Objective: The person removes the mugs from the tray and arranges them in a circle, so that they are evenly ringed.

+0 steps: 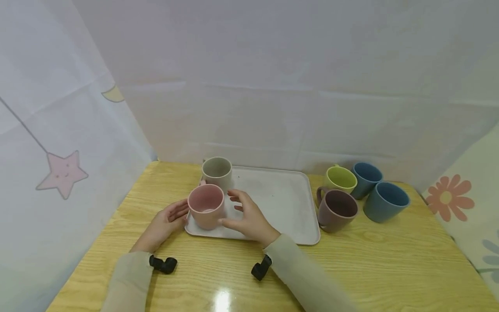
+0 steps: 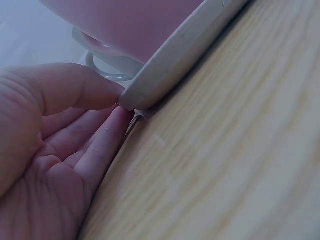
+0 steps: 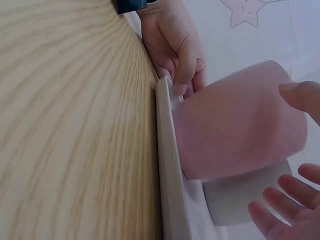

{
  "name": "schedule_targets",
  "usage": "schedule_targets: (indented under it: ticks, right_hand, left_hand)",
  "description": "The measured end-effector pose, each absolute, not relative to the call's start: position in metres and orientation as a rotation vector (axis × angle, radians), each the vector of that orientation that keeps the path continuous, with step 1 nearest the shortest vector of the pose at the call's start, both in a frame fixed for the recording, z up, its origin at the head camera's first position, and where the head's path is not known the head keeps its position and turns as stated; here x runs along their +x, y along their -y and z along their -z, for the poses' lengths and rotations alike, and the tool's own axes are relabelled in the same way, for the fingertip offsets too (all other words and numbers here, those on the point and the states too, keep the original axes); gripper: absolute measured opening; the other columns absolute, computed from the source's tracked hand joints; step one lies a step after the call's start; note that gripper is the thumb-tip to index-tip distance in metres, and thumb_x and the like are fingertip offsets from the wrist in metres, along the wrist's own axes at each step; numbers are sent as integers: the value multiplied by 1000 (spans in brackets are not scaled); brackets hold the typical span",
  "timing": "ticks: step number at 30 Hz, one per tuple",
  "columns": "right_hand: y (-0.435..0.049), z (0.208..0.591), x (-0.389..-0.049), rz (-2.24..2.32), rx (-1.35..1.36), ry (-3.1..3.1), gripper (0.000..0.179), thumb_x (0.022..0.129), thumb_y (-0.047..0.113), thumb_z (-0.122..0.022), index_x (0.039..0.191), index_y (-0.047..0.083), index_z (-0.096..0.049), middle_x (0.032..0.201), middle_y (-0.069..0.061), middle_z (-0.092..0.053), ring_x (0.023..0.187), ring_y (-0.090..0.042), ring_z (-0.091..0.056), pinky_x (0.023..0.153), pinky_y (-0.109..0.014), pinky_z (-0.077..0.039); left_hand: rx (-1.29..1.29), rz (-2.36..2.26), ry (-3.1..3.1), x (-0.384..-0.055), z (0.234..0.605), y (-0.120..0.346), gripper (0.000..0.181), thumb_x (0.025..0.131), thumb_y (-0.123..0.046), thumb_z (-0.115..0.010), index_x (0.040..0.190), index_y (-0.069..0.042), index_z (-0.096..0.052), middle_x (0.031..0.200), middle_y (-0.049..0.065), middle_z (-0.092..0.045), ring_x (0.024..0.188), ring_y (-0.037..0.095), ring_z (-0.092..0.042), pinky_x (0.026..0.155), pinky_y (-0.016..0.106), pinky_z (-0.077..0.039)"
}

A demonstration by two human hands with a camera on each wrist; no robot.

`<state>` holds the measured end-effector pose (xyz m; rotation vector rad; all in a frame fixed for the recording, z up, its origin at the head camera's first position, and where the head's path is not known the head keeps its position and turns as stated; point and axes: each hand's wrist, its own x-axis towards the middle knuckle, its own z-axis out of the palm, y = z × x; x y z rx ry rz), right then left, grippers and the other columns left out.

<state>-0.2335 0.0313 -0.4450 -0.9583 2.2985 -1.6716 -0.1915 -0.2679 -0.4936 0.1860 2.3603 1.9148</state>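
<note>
Wood-grain bench (image 1: 390, 268): pink mug (image 1: 208, 219) on near-left corner of tray (image 1: 280, 203). Left grip (image 1: 161, 226) pinches tray rim; right grip (image 1: 251, 219) spread, empty, above tray. Likely mug-placing; next calls for clean withdrawal.

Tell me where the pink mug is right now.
In the head view, the pink mug stands on the near left corner of the white tray, just in front of the grey mug, between the left hand and right hand.
</note>
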Motion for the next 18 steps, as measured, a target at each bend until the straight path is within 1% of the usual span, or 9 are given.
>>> schedule_targets:
  ticks: [2, 6, 12, 18]
  right_hand:
    - [-22, 446, -235, 1681, -911, -2290, 90, 84, 25, -86, 155, 6, -35, 153, -8, -43, 138, -30, -44, 112, -46, -43]
    - [-8, 450, -238, 1727, -845, -2254, 94, 80, 25, -90, 156, 14, -36, 151, -1, -46, 138, -21, -45, 112, -43, -43]
    - [7, 451, -241, 1821, -815, -2161, 92, 78, 21, -91, 154, 22, -39, 148, 5, -48, 138, -15, -44, 113, -41, -41]
    - [12, 452, -242, 1842, -776, -2131, 89, 77, 19, -91, 151, 27, -42, 144, 11, -51, 134, -9, -45, 114, -41, -39]
  left_hand:
    - [183, -1912, -2365, -191, 493, 268, 65, 101, -6, -62, 158, -2, -32, 157, 23, -38, 138, 17, -45, 100, 14, -45]
    - [194, -1914, -2366, -192, 494, 267, 64, 101, -4, -60, 158, -1, -31, 157, 23, -39, 140, 23, -44, 101, 15, -46]
    - [184, -1892, -2392, -192, 493, 267, 64, 102, -9, -61, 158, -4, -32, 157, 21, -40, 140, 24, -43, 100, 14, -45]
    - [191, -1910, -2366, -190, 492, 268, 64, 102, -8, -61, 158, -3, -31, 157, 22, -39, 143, 36, -37, 100, 13, -44]
